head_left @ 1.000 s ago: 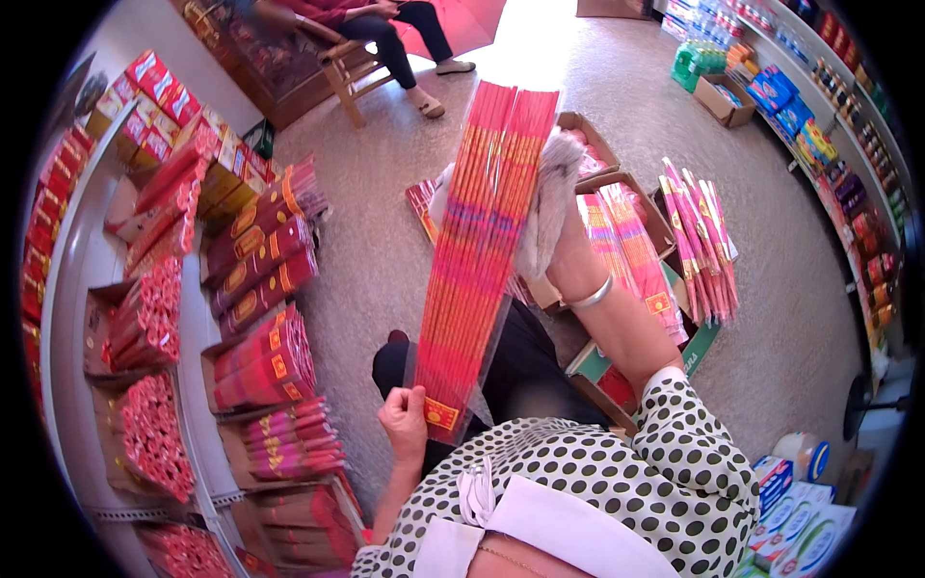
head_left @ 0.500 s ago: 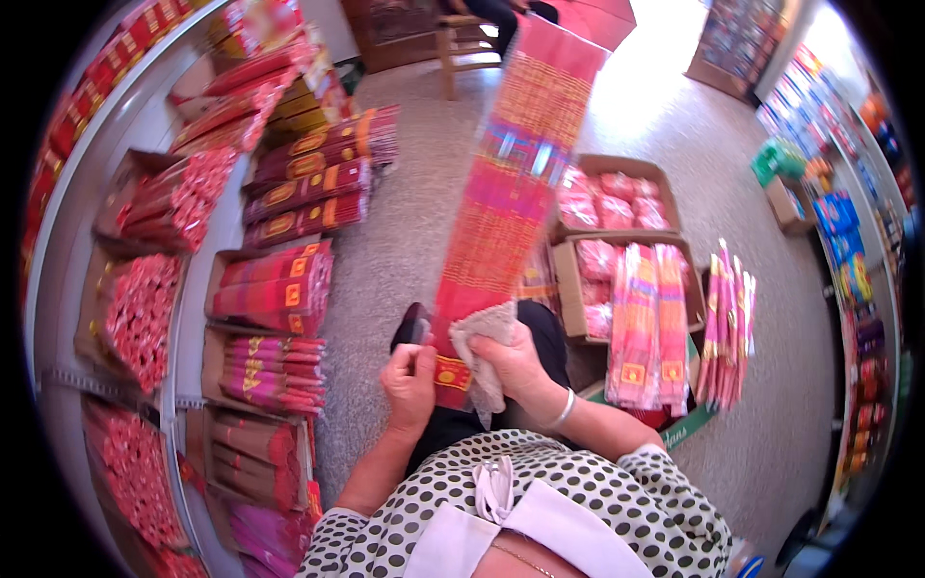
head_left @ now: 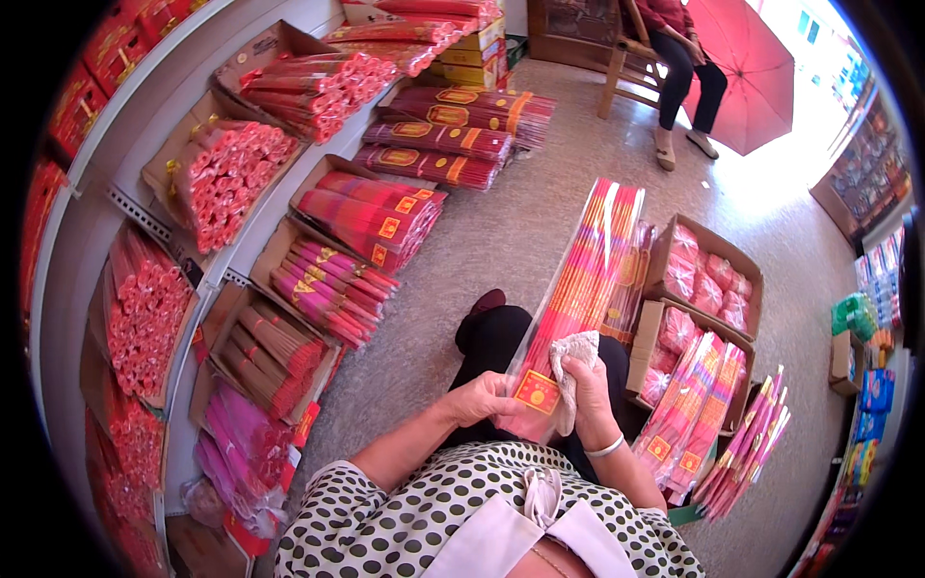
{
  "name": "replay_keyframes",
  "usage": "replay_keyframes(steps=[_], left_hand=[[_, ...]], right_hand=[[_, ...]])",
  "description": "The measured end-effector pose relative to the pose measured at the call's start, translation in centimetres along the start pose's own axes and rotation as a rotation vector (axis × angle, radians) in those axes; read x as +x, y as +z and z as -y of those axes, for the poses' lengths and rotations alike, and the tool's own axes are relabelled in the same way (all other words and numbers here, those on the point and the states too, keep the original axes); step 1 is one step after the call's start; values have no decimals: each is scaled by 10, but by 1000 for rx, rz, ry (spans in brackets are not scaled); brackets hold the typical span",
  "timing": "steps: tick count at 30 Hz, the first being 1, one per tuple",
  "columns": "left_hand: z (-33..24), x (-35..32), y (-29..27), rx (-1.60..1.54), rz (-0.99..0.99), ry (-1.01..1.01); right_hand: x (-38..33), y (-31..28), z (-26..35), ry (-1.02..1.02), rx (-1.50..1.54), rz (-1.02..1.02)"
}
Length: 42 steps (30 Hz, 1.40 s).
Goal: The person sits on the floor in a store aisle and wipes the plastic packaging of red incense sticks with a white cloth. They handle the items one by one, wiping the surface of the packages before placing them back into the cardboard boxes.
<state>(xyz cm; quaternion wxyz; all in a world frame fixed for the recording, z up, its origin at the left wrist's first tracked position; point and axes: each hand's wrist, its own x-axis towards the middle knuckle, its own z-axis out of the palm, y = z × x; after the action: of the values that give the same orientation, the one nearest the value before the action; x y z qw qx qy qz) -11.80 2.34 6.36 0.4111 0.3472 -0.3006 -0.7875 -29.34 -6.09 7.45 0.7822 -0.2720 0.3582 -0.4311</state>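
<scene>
A long, clear-wrapped pack of incense sticks (head_left: 586,279), red and pink with a red and gold label near its lower end, stretches away from me over my lap. My left hand (head_left: 479,397) is closed on the left edge of that lower end, beside the label. Bunched in my closed right hand (head_left: 588,387) is a whitish cloth (head_left: 572,353), which lies against the pack's right side just above the label. The fingertips under the cloth are hidden.
Shelves at left hold boxes of incense packs (head_left: 371,217). On my right stand cardboard boxes of pink bagged goods (head_left: 713,279), with more packs (head_left: 689,414) laid across the nearer one. A person sits on a wooden chair (head_left: 617,82) by a red umbrella (head_left: 747,72).
The pack has come down from a raised, upright tilt and its other face now shows. My view has turned left. Both hands still grip the same things.
</scene>
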Motion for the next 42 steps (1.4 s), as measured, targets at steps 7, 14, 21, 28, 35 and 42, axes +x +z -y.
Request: replay_keyframes(steps=[7, 14, 21, 28, 35, 42], left_hand=[[6, -13, -6, -233, -112, 151], [-20, -17, -39, -368, -351, 428], [-43, -5, -129, -362, -776, 547], [-83, 32, -222, -389, -956, 656], [-135, 69, -321, -424, -955, 611], [-140, 115, -409, -625, -959, 538]], right_hand=[[13, 8, -10, 130, -81, 100], [31, -10, -2, -76, -208, 43], [28, -73, -8, -196, -238, -122], [28, -76, -7, -166, -280, -142], [29, -69, -6, -131, -300, -201], [33, -56, -4, -86, -366, -239]])
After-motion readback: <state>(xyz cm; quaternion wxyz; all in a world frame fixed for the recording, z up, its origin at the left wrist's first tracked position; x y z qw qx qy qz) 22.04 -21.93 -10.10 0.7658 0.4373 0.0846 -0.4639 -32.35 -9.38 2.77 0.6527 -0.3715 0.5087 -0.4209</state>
